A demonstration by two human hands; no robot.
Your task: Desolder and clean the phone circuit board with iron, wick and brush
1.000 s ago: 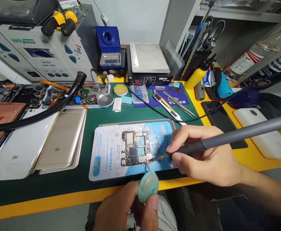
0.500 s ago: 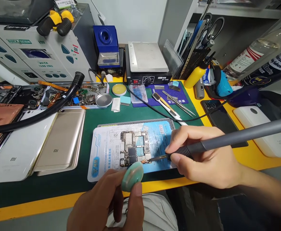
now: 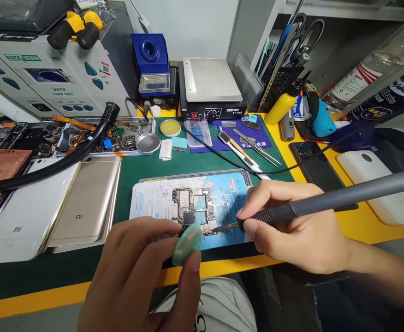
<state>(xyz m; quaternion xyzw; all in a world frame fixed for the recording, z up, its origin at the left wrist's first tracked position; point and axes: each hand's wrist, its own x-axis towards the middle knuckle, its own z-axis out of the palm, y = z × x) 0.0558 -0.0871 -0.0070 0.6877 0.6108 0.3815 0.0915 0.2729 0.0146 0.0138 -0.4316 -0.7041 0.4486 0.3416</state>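
Note:
My left hand [image 3: 136, 272] pinches a small teal spool [image 3: 187, 244] between thumb and fingers, its index finger stretched toward the circuit board. With my right hand [image 3: 295, 230] I grip a dark grey soldering iron [image 3: 326, 200] like a pen. Its thin tip meets the lower right corner of the phone circuit board [image 3: 184, 198], where a copper-coloured strip [image 3: 205, 229] shows. The board lies on a blue and white printed sheet [image 3: 228, 207]. My left fingers and the spool cover the board's lower left part.
Behind stand a heating plate [image 3: 210, 80], a blue iron stand [image 3: 150, 53] and a hot-air station [image 3: 50, 74]. A black hose [image 3: 67, 161] crosses above phone backs [image 3: 80, 207] at left. Tweezers [image 3: 257, 147] and a brush [image 3: 240, 152] lie beyond the sheet; the iron's cable [image 3: 278, 172] runs past them.
My left hand has moved slightly left and up, with the index finger now extended over the board's lower edge. The spool has tilted. My right hand and the iron have barely moved.

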